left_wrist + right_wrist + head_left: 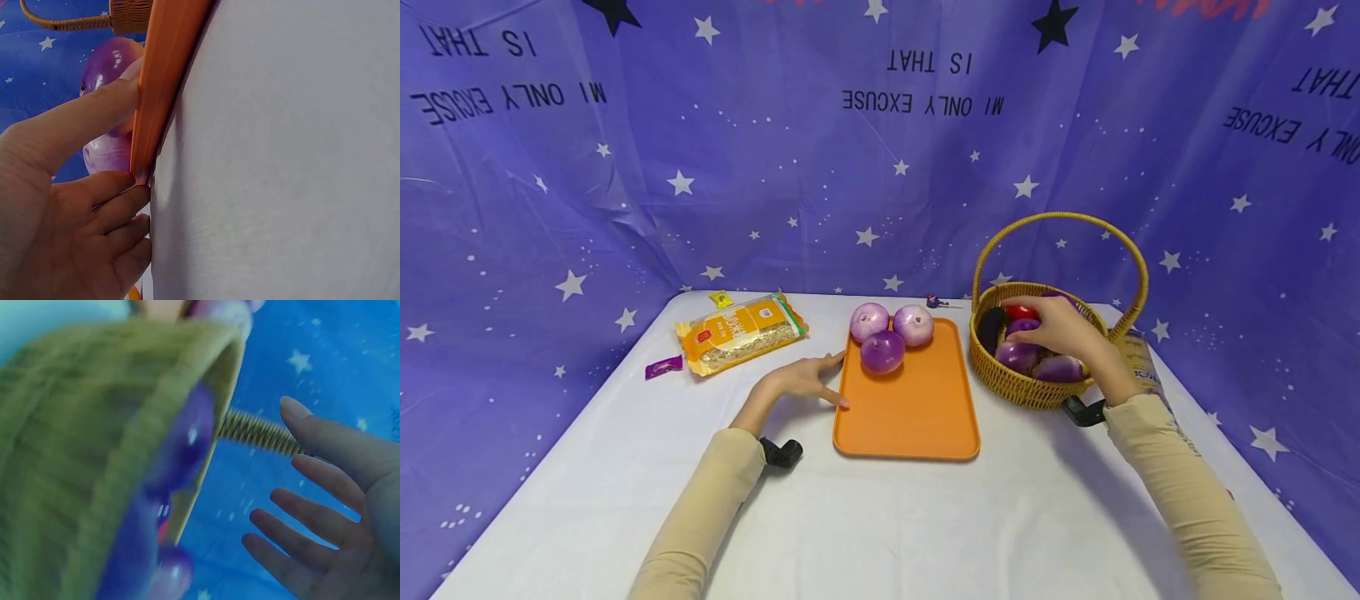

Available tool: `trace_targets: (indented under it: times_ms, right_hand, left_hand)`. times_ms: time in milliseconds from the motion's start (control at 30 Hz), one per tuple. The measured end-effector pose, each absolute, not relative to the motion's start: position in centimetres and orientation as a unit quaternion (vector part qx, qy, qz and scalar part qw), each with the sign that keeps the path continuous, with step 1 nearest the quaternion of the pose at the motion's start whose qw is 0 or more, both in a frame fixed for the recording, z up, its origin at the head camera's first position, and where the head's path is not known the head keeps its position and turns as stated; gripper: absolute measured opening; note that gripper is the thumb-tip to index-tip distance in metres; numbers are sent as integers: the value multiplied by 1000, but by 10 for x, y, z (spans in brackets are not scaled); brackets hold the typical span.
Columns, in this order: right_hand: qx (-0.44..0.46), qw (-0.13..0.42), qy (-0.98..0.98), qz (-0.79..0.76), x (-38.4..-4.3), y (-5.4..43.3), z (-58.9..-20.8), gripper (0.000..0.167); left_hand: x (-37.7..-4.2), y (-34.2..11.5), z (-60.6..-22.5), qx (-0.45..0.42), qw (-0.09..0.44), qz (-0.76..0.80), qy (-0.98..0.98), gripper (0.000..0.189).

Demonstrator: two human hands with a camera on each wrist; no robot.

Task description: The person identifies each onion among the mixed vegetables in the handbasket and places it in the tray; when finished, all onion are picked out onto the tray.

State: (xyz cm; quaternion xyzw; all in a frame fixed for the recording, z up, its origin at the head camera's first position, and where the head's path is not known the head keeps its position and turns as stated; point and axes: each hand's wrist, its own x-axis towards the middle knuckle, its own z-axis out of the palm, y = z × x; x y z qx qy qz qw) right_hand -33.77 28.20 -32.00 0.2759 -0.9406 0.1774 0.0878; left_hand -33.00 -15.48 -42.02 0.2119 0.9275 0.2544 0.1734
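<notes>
My left hand touches the left rim of an orange tray, its thumb and fingers spread along the edge. On the tray's far end sit a dark purple onion and two paler onions, one of them a pale onion. Over a wicker basket hovers my right hand, fingers extended and holding nothing in the right wrist view. Inside the basket are several purple vegetables, such as a round purple onion, plus a long black vegetable and something red.
A yellow bag of oats or pasta lies at the left, with a purple wrapped candy and a yellow packet nearby. A lollipop lies behind the tray. Another bag is partly hidden behind the basket.
</notes>
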Motion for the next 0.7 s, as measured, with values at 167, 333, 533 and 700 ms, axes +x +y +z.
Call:
trace_targets:
  times_ms: [167, 333, 533, 700]
  right_hand:
    - [219, 51, -960, 165, -346, 308, -315, 57]
    - [174, 18, -972, 159, -359, 328, -312, 58]
    - [136, -17, -977, 162, -375, 342, -308, 65]
    - [112, -46, -977, 178, -383, 346, -307, 68]
  left_hand:
    - [-331, -155, -422, 212, 171, 256, 928, 106]
    - [-331, -156, -425, 213, 173, 257, 927, 106]
    - [-331, -156, -423, 212, 169, 258, 927, 106]
    - [-331, -156, -422, 213, 170, 258, 927, 106]
